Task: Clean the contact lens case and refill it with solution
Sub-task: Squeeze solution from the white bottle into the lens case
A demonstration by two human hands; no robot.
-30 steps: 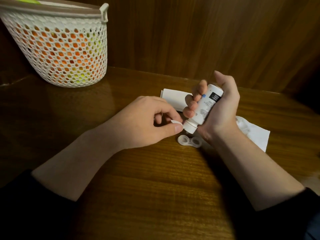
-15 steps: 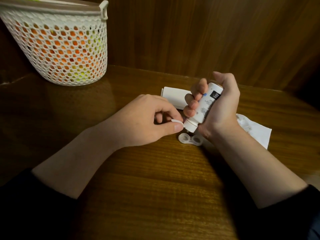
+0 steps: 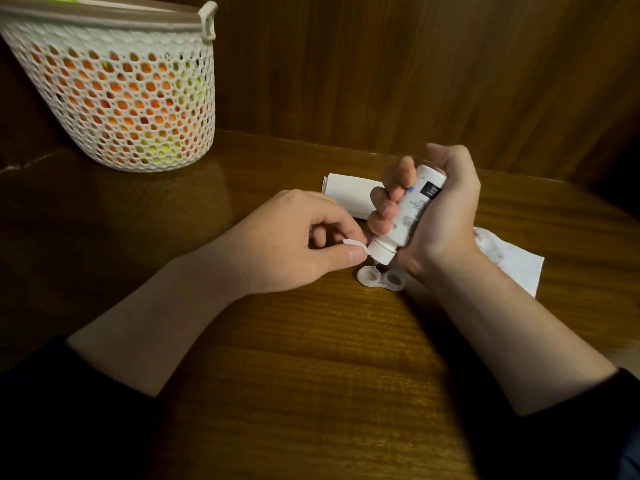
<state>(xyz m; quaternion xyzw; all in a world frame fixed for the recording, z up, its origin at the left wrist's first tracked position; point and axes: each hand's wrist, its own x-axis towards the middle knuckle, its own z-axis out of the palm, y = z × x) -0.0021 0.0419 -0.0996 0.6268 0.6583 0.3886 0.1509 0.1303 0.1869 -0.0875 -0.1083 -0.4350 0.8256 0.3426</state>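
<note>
Right hand (image 3: 440,216) gripping one white solution bottle (image 3: 408,216), tilted nozzle-down over one clear two-well lens case (image 3: 381,278) lying on bench (image 3: 311,358) directly below that hand. Left hand (image 3: 294,240) pinching one small white cap (image 3: 355,243) between thumb and forefinger, just beside bottle nozzle. One white box (image 3: 349,195) lying behind hands; one white tissue (image 3: 512,268) lying beyond right wrist. One mesh basket (image 3: 114,98) standing far off past left hand.

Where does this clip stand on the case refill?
Done: lens case lies uncapped on the table. In hand: right hand tips the solution bottle over its left well; left hand pinches a white cap. Left: right well, recapping.
</note>
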